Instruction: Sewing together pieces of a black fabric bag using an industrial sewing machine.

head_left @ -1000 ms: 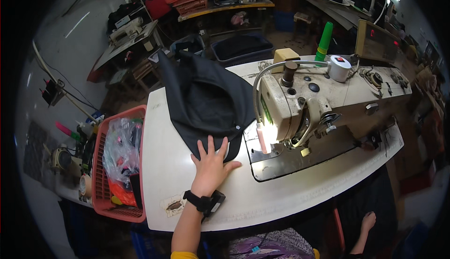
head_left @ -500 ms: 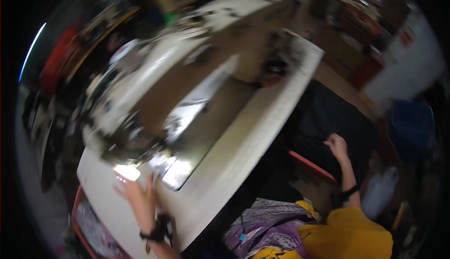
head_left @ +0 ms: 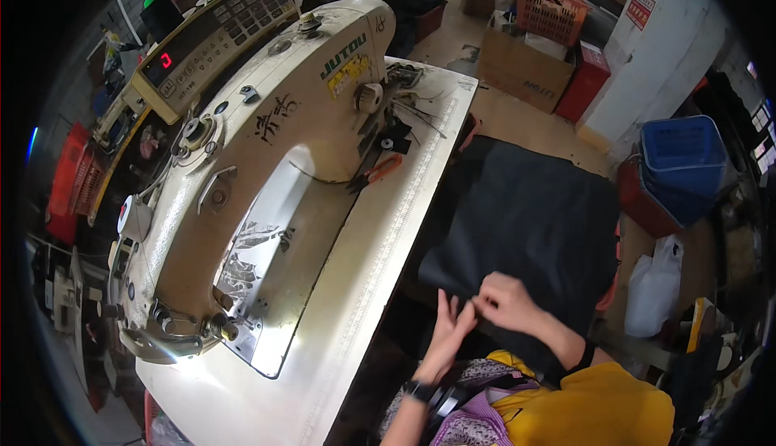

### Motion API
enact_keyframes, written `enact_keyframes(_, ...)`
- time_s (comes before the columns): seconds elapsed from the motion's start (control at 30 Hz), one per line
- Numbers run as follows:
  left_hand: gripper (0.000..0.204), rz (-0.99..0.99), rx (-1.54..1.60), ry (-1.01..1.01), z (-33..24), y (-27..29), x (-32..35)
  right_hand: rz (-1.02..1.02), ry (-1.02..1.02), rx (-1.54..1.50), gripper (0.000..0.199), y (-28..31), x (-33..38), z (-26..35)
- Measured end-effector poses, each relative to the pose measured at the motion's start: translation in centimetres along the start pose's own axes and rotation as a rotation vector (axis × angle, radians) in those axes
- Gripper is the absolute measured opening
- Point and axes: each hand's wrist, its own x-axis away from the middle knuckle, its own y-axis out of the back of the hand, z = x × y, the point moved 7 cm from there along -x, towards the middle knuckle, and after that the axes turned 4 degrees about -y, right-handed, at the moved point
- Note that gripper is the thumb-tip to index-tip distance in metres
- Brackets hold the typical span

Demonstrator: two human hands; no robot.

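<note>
A large sheet of black fabric (head_left: 525, 212) lies over a red basket (head_left: 608, 291) to the right of the sewing table. At its near edge, my right hand (head_left: 511, 307) is closed, its fingertips pinched at the fabric. Just to the left, my left hand (head_left: 449, 334) has its fingers stretched and apart, close to the right fingertips and the fabric's edge. Nothing shows between the left fingers. The industrial sewing machine (head_left: 234, 135) stands on the white table (head_left: 356, 309), its lamp lighting the metal needle plate (head_left: 271, 349).
Orange-handled snips (head_left: 380, 170) lie by the machine's base. Behind it stands a control panel (head_left: 218, 42) with red digits. Blue bins (head_left: 683, 151), a white plastic jug (head_left: 653, 288) and a cardboard box (head_left: 517, 70) are on the floor at right.
My left hand has left the table beside the needle area and come right to the black fabric. My right hand has moved left and nearer, to the fabric's edge. The view has turned right.
</note>
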Motion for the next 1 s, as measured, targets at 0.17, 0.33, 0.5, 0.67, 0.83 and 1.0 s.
enact_keyframes(0.17,0.039,-0.057,-0.267,-0.067,4.9,1.8,-4.1,-0.201,-0.063,-0.058,0.014,2.0,-1.0,-3.7)
enact_keyframes(0.33,0.037,0.492,-0.553,0.085,-0.8,-2.8,2.7,-0.046,-0.735,-0.637,0.055,4.0,-0.7,-16.6)
enact_keyframes(0.5,0.021,0.623,-0.384,-0.606,-9.5,-2.4,4.8,0.512,-0.351,-0.993,0.042,7.8,-0.2,-10.1)
enact_keyframes(0.67,0.082,-0.587,-0.677,-0.792,-12.8,1.9,9.0,0.128,-0.02,-1.098,0.053,14.3,-0.1,-3.0)
enact_keyframes(0.83,0.095,-0.157,-1.227,-0.889,-12.3,-4.9,13.8,0.44,0.343,-1.211,0.039,8.2,3.2,1.3)
enact_keyframes(1.0,0.043,-0.16,-0.566,-0.587,-7.6,0.3,13.1,0.862,0.215,-0.797,0.019,1.6,0.6,12.8)
